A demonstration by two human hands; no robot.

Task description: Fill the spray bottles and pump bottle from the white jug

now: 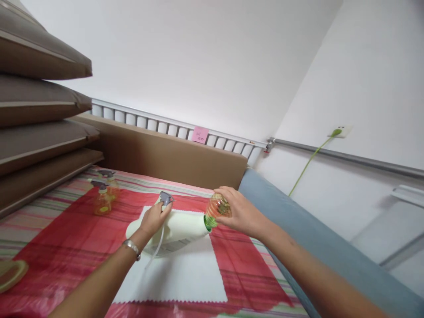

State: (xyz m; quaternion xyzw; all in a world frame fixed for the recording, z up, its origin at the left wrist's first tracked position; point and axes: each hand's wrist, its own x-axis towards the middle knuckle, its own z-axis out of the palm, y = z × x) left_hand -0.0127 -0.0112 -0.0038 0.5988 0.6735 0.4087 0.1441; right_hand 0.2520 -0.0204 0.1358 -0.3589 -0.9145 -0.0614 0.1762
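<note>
My left hand (155,219) is closed around a grey trigger spray head (166,198), its thin white dip tube (159,247) hanging down. That hand also lies over a big pale-green bottle (185,226), which leans almost flat with its green mouth (207,223) to the right. Whether the left fingers also grip this bottle is hidden. In my right hand (240,211) is a small clear ribbed spray bottle (218,207), tilted with its neck against the green mouth. Under them lies a white zigzag-edged cloth (185,278).
Two spray bottles (103,201) with grey heads stand at the left on a red sheet (66,234). Stacked brown cushions (43,101) rise at far left. A brown board (165,150) and blue padded panel (298,229) border the surface. A yellowish ring (16,274) lies lower left.
</note>
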